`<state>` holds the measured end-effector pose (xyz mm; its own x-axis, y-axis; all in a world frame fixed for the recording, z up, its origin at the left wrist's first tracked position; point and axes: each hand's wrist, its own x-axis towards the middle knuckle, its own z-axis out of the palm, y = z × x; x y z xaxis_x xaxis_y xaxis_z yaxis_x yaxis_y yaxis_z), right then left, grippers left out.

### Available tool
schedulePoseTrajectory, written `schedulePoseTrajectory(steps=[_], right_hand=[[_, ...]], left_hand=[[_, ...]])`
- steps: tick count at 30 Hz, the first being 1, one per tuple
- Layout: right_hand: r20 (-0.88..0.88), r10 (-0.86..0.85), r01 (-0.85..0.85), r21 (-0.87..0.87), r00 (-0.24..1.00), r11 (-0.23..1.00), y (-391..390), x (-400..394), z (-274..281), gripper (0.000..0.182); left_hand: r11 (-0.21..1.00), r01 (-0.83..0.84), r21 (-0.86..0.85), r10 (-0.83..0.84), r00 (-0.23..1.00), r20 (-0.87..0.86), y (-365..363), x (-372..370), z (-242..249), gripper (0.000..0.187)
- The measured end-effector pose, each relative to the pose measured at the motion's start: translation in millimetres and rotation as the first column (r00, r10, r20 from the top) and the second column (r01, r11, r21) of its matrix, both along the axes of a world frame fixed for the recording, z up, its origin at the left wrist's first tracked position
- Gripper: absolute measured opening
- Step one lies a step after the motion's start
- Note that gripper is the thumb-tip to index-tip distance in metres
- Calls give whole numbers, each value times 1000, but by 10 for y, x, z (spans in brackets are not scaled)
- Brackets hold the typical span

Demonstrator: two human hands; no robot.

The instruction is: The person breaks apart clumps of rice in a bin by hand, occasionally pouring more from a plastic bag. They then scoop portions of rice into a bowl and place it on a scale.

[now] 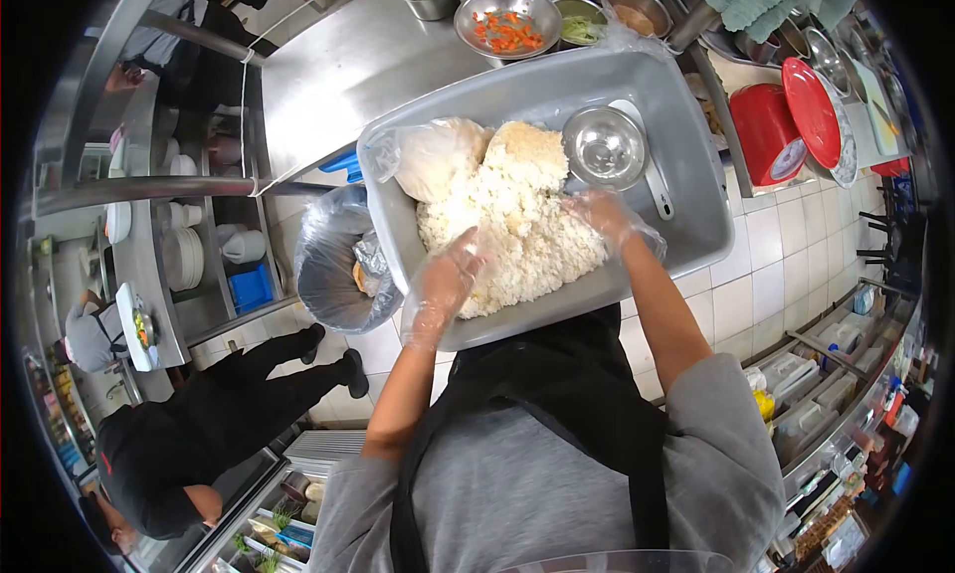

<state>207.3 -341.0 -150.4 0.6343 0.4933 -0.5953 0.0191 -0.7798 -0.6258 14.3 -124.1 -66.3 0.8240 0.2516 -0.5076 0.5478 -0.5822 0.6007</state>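
Observation:
A grey plastic tub (701, 210) holds a large mound of white rice (532, 230). My left hand (450, 275), in a clear plastic glove, is at the left edge of the rice, its fingers touching or very near the grains. My right hand (605, 218), gloved too, lies at the rice's right side with its fingers partly over it. What either hand grips, if anything, cannot be made out. A bag of rice (438, 155) sits at the tub's upper left. To the right of the rice are a metal bowl (604, 147) and a white-handled utensil (661, 190).
Behind the tub stands a steel table (338, 71) with a bowl of chopped orange vegetables (507, 33). A lined bin (328, 260) is left of the tub. Red scales (766, 130) stand at right. A person in black (189, 439) is at lower left.

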Motion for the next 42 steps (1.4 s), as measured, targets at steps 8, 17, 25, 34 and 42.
schedulePoseTrajectory(steps=[8, 17, 25, 34, 42], right_hand=[[-426, -18, 193, 370, 904, 909, 475, -281, -401, 61], [-516, -83, 415, 572, 853, 708, 378, -518, 2, 51], [96, -167, 146, 192, 981, 970, 727, -628, 490, 49], [-146, -154, 212, 704, 977, 678, 944, -961, 204, 51], [-230, -70, 206, 644, 971, 737, 713, -810, 350, 29]], left_hand=[[802, 267, 534, -435, 874, 216, -328, 361, -404, 53], [994, 111, 26, -114, 951, 287, -133, 380, -774, 35], [915, -100, -390, 198, 955, 219, 6, 291, -631, 40], [951, -122, -285, 223, 909, 353, 98, 232, -582, 30], [994, -53, 96, 52, 999, 16, 100, 89, -154, 38]])
